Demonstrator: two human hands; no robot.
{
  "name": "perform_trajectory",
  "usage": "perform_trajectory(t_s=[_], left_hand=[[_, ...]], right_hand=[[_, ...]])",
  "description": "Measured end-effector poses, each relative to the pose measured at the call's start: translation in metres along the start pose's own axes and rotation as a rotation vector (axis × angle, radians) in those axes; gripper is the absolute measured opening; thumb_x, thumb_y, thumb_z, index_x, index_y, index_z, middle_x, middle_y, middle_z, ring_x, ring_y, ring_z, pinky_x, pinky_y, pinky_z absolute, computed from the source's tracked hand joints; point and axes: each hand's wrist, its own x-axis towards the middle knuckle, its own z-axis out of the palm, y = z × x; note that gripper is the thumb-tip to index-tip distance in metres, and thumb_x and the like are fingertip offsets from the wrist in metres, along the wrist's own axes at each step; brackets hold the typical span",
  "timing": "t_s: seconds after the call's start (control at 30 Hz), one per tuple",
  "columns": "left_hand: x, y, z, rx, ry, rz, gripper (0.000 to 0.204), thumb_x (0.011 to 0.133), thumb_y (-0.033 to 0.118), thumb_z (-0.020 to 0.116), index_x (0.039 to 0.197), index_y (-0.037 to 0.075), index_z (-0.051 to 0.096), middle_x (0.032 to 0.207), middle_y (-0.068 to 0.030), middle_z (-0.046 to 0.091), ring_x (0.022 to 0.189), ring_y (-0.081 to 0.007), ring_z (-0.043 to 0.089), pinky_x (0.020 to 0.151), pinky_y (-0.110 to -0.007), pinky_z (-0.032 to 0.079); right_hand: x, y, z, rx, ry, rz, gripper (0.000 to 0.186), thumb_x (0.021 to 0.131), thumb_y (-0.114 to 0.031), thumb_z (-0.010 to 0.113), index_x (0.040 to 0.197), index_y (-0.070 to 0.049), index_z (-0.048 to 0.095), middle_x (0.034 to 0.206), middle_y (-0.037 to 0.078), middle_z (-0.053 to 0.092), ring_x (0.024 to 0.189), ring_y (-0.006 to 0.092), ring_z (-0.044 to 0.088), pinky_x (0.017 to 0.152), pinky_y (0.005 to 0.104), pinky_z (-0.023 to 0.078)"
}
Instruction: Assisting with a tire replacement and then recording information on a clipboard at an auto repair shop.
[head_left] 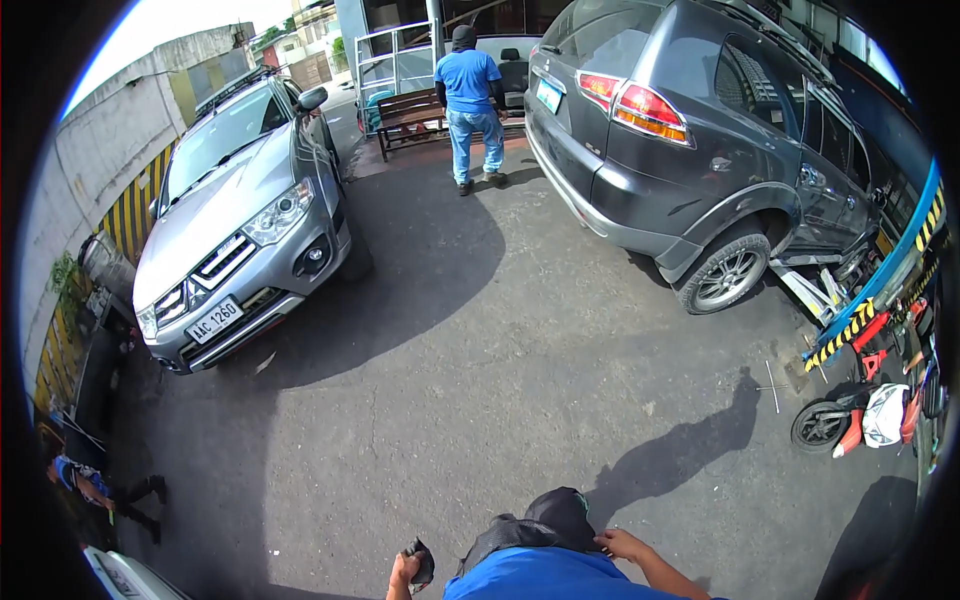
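My left hand (404, 570) is closed around a small black item (424, 564), perhaps a cloth or glove; its exact kind does not show. At the other side of my body, my right hand (622, 545) has its fingers curled together by the edge of my black trousers (560, 515). Whatever those fingers hold, if anything, is too small to make out. The hem of my blue shirt (540, 575) lies between the two hands.
A silver SUV (225, 220) stands at left, a dark grey SUV (690, 130) at right by a blue lift post (880, 270). A cross wrench (773, 387) and a motorbike (885, 415) are at right. One person (468, 90) is near a bench (410, 122), another (100, 490) far left.
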Motion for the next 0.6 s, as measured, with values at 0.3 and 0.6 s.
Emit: perform_trajectory(t_s=[0.3, 0.6], left_hand=[[0.182, 0.360, -0.091, 0.162, 0.417, 0.312, 0.053, 0.079, 0.032, 0.067, 0.114, -0.006, 0.059, 0.100, -0.0271, 0.067, 0.091, -0.0357, 0.068, 0.076, -0.041, 0.054], [0.233, 0.576, -0.011, 0.058, 0.023, 0.051, 0.044, 0.082, 0.034, 0.067, 0.105, -0.004, 0.065, 0.096, -0.0185, 0.069, 0.090, -0.0259, 0.067, 0.077, -0.037, 0.052]], right_hand=[[0.218, -0.137, -0.145, -0.278, 0.220, -0.135, 0.040, 0.090, -0.035, 0.057, 0.107, 0.001, 0.065, 0.099, 0.018, 0.069, 0.092, 0.0303, 0.067, 0.080, 0.0405, 0.053], [0.331, -0.620, -0.354, -0.587, 0.469, -0.361, 0.040, 0.093, -0.037, 0.053, 0.114, -0.005, 0.062, 0.113, 0.019, 0.064, 0.110, 0.0349, 0.059, 0.094, 0.0429, 0.046]])
